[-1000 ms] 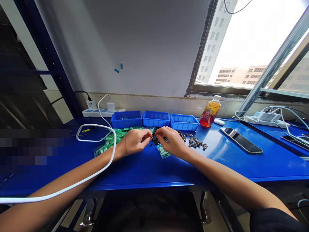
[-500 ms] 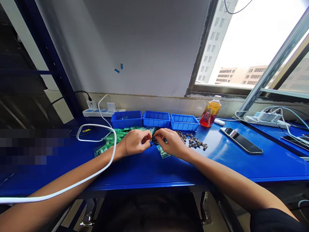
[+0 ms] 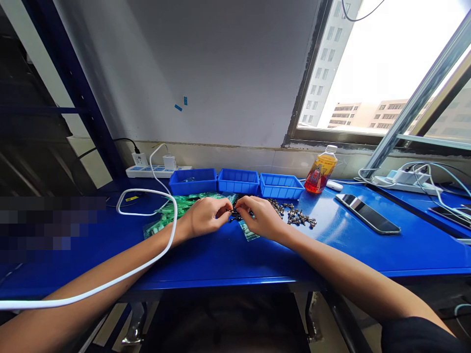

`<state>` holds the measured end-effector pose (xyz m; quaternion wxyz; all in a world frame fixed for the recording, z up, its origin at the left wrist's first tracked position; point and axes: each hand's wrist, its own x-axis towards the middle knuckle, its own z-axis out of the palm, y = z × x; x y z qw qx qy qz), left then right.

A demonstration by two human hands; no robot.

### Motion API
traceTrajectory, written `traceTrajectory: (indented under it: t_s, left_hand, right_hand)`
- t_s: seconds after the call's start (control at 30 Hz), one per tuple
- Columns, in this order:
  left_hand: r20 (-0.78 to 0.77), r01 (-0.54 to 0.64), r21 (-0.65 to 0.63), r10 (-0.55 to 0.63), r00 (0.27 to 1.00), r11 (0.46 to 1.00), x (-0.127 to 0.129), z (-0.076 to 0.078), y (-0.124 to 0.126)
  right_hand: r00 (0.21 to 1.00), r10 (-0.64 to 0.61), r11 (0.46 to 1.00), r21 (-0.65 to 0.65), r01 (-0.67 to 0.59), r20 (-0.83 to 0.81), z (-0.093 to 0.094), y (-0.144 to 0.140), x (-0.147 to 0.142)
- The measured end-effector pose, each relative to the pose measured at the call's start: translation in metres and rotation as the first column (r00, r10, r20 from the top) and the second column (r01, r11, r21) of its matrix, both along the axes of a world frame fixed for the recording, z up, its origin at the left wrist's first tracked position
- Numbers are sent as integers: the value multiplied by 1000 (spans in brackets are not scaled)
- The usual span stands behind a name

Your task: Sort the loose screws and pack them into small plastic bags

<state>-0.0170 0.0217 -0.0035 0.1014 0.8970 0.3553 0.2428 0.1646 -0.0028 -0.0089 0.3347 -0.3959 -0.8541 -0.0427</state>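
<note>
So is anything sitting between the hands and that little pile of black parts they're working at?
Nothing visible does. The left hand and right hand both have their fingertips right at the small black parts on the blue table. Whether either hand grips one is too small to tell.

Both bare forearms reach forward from the near edge and converge at the middle, where the left hand [image 3: 204,215] and the right hand [image 3: 259,216] rest knuckles-up, fingers curled inward, their pinched fingertips almost meeting between them.
</note>
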Motion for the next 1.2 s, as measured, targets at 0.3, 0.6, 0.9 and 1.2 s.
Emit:
traceTrajectory:
  t_s: [0.3,0.6,0.9,1.2]
  left_hand:
    - [-52,35,84,-31,998,996,0,0,2]
    - [-60,28,79,-23,998,997,0,0,1]
    - [-41,30,55,-28,999,998,-1,0,1]
    - [-41,23,44,-21,999,999,0,1,0]
  right_hand:
    - [999,-40,999,-26,40,20,0,-1,0]
    - [994,-103,991,-81,106,35,3,-2,-2]
    - [992,-126,988,-88,127,12,3,-2,-2]
    - [998,-56,995,-82,58,21,3,-1,0]
